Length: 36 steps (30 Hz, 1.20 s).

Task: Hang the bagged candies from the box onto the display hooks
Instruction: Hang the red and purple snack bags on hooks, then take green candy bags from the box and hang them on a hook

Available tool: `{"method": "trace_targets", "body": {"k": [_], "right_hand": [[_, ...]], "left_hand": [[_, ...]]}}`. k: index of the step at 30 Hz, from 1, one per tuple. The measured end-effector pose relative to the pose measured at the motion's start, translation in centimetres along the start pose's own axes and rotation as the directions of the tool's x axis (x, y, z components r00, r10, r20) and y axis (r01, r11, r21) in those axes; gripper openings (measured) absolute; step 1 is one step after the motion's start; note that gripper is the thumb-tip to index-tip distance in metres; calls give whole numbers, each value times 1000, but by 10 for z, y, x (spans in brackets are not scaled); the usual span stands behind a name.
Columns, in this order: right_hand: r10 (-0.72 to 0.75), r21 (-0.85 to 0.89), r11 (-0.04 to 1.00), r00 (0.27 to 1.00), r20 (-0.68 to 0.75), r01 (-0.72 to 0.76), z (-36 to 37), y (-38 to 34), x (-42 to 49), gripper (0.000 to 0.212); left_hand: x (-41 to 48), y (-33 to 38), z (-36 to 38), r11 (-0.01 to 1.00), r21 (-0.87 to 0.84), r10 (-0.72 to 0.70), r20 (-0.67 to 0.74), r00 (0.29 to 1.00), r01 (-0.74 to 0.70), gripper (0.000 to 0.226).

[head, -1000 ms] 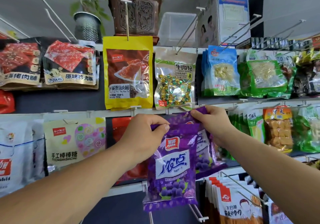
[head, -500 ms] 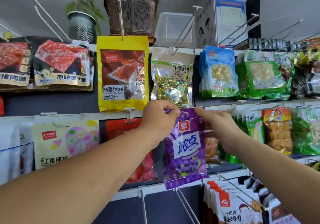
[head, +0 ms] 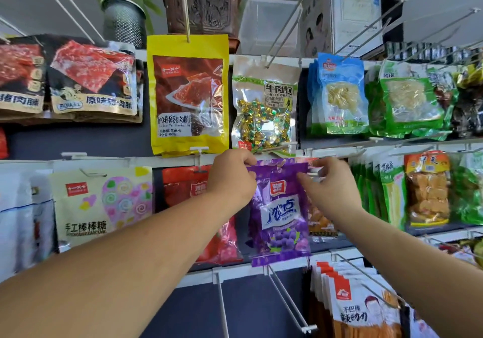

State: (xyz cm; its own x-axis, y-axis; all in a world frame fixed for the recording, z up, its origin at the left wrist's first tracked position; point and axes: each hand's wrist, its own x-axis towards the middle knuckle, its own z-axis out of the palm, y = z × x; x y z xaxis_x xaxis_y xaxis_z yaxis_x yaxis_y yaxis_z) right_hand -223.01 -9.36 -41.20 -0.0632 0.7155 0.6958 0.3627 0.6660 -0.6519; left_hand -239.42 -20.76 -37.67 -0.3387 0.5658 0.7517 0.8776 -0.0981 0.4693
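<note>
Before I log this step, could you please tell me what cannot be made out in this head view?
1. Head view: whether the purple candy bag has its hang hole threaded; the left hand covers the bag's top.
2. What the right hand pinches, bag corner or white hook tip; its own fingers hide it.
3. The orange bag behind: mostly hidden by the purple bag.
4. The supply box: outside the frame.

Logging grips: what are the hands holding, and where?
The purple candy bag: left hand grips its top left corner, right hand pinches its top right corner.
</note>
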Motion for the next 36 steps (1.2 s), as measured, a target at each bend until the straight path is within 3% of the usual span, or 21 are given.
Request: {"method": "trace_targets", "body": {"k": [2, 4, 6, 10, 15, 18, 21, 25, 30, 36], "right_hand": [[-280, -187, 948, 954, -109, 257, 3, 5, -15, 38], [-523, -248, 825, 852, 6, 508, 12, 7, -39, 43], [-549, -239, 782, 818, 172, 575, 26, 11, -58, 52], [-364, -235, 860, 867, 340, 453, 45, 6, -68, 59], [-142, -203, 940, 854, 501, 275, 41, -14, -62, 63], [-134, -186, 952, 878, 459, 242, 31, -31, -76, 60], [-185, -111, 961, 884, 429, 254, 28, -55, -107, 42], [-232, -49, 955, 842, 487, 291, 36, -85, -163, 24], [-248, 4, 952, 764, 595, 306, 53, -108, -248, 29], [-150, 50, 984, 661, 735, 169, 83, -107, -373, 36]], "left_hand": [[-8, -4, -8, 1000, -27, -6, 18, 1000, 6, 37], [-19, -9, -18, 998, -57, -17, 26, 1000, 19, 41], [-34, -15, -27, 998, -55, -33, 38, 999, 35, 39], [-69, -29, -43, 995, -41, -83, 160, 984, 91, 38], [-104, -40, -70, 987, -55, -138, 224, 965, 154, 41], [-129, -41, -93, 982, -56, -162, 260, 952, 182, 39], [-161, -44, -116, 981, -22, -176, 290, 941, 191, 34], [-211, -59, -145, 970, 18, -235, 313, 920, 242, 45], [-279, -86, -184, 939, 60, -340, 326, 882, 340, 47], [-390, -133, -211, 895, 91, -438, 354, 826, 436, 28]]}}
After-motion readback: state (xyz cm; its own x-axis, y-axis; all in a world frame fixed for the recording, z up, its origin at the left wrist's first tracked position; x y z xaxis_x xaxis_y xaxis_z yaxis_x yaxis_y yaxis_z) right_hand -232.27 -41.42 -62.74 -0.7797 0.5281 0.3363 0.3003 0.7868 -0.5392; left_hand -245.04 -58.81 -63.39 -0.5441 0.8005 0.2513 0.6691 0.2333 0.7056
